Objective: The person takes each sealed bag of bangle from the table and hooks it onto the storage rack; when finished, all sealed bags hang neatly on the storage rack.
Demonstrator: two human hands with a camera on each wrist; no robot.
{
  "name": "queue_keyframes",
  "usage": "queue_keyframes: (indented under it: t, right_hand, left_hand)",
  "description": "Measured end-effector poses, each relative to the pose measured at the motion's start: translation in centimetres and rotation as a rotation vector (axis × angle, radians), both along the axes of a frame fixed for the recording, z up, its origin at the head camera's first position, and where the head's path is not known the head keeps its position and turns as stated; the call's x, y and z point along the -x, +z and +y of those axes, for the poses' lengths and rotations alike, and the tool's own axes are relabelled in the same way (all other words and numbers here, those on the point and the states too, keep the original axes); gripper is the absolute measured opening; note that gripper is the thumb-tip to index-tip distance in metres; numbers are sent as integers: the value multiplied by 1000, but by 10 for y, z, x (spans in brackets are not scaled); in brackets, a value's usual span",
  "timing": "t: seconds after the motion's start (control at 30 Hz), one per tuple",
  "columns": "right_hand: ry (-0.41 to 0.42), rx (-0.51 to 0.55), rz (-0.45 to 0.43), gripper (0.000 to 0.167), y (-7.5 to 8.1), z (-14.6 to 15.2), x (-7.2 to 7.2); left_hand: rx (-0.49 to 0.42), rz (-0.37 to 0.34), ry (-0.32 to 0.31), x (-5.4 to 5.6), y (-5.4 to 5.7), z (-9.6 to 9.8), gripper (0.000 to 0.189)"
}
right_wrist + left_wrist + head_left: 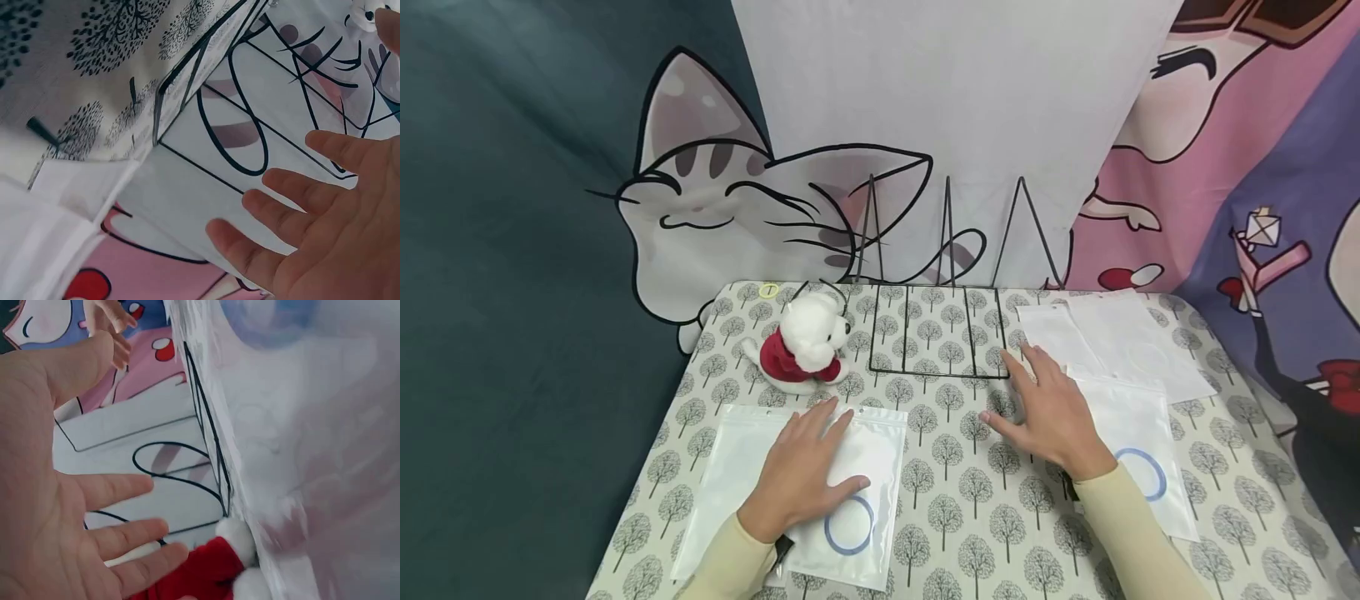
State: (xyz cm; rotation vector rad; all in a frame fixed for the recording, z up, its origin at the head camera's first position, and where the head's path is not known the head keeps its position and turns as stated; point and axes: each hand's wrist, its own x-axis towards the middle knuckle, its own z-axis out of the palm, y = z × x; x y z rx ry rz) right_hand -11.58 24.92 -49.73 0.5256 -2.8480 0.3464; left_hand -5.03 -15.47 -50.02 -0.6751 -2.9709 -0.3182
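My left hand (pixel 805 471), fingers spread, is over the clear zip bags at the front left; the nearer zip bag (pixel 880 467) shows a blue ring (pixel 849 525) just below the thumb. Fingers apart and nothing in its grasp, my right hand (pixel 1048 408) is between a black wire rack (pixel 940 375) and a right-hand zip bag (pixel 1138 408) with another blue ring (pixel 1159 475). Behind the left hand sits a white plush dog (pixel 808 333) in a red top. In the left wrist view the plush's red top (pixel 206 569) shows past the fingertips.
More white zip bags (pixel 1150 337) lie overlapping at the back right. A small yellow ring mark (pixel 768 290) is near the back left edge. The tree-print tablecloth (pixel 947 517) covers the table, with a cartoon cat curtain (pixel 700 200) hanging behind. The rack has tall pointed uprights.
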Motion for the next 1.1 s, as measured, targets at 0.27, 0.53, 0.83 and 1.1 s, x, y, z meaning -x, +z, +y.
queue_keyframes:
  t: [0.27,0.53,0.83,1.1]
  right_hand:
    - [5,87,-27,84,-2,-3,22]
    - [8,236,-148,81,-8,-5,46]
    - [-63,308,-310,82,-19,4,69]
    - [-85,355,-449,86,-25,7,78]
  left_hand:
    - [-97,36,64,5,-4,-22,75]
    - [-229,34,113,15,-8,-54,66]
    - [-361,-44,215,23,-11,-88,58]
    - [-456,-155,345,30,-15,-123,61]
